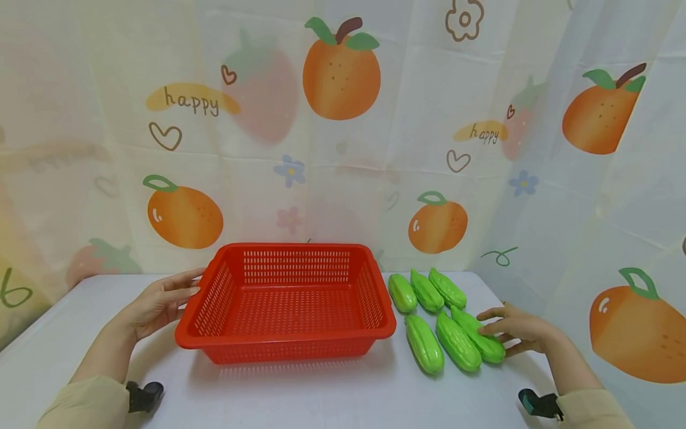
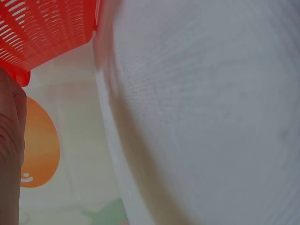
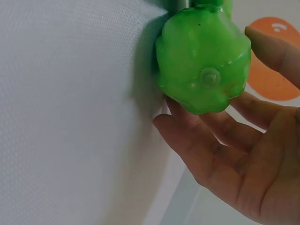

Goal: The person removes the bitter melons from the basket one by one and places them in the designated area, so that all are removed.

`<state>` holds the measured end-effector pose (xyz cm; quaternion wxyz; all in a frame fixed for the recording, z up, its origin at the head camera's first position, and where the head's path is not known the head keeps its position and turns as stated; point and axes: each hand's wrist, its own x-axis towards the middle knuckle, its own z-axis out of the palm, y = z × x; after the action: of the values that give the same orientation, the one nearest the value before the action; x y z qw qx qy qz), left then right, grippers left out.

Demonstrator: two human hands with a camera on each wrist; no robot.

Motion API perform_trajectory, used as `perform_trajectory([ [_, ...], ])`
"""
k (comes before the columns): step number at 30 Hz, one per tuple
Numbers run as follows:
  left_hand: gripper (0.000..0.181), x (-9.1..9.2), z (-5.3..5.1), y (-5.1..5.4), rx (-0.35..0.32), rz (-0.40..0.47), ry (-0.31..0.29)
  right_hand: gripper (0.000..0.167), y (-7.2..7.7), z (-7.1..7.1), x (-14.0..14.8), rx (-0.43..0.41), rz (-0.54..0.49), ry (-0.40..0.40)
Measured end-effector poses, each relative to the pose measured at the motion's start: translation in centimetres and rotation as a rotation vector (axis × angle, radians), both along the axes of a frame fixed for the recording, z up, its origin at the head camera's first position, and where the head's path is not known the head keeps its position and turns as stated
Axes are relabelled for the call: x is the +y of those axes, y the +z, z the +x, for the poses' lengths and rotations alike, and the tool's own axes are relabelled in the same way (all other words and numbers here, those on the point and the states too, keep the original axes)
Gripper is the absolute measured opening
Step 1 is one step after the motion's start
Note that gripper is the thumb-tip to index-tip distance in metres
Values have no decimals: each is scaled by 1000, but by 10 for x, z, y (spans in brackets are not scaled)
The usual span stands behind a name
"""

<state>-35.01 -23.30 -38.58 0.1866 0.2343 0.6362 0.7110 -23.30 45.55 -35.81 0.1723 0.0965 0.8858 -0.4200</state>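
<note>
A red plastic basket (image 1: pixel 292 338) with slotted walls stands on the white table. At its left rim is my left hand (image 1: pixel 155 307), fingers extended and touching the edge; the left wrist view shows only part of this hand (image 2: pixel 10 122) beside the basket (image 2: pixel 61 28). Right of the basket lie several glossy green, ridged, cucumber-shaped vegetables. My right hand (image 1: pixel 520 329) reaches around the rightmost green vegetable (image 1: pixel 492 350) with fingers spread. In the right wrist view, the thumb is beside the vegetable's rounded end (image 3: pixel 201 61), and the other fingers pass below and behind it.
Two loose rows of green vegetables lie close to the basket's right side, among them a front one (image 1: pixel 425 344) and a back one (image 1: pixel 402 293). A fruit-printed curtain (image 1: pixel 343 196) hangs behind the white table (image 1: pixel 300 399).
</note>
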Motion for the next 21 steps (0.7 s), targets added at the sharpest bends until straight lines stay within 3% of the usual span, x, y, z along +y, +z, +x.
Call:
perform_trajectory([
  [5,42,0,0,0,-5,-11,2,69,1,-2,-5,31,60,-5],
  [9,42,-1,0,2,14,-73,26,71,11,-5,-18,136,174,-1],
  [15,62,-1,5,14,84,-333,145,69,31,-14,-56,387,305,-11],
  [21,74,3,16,26,191,-529,233,68,51,-21,-104,543,256,16],
])
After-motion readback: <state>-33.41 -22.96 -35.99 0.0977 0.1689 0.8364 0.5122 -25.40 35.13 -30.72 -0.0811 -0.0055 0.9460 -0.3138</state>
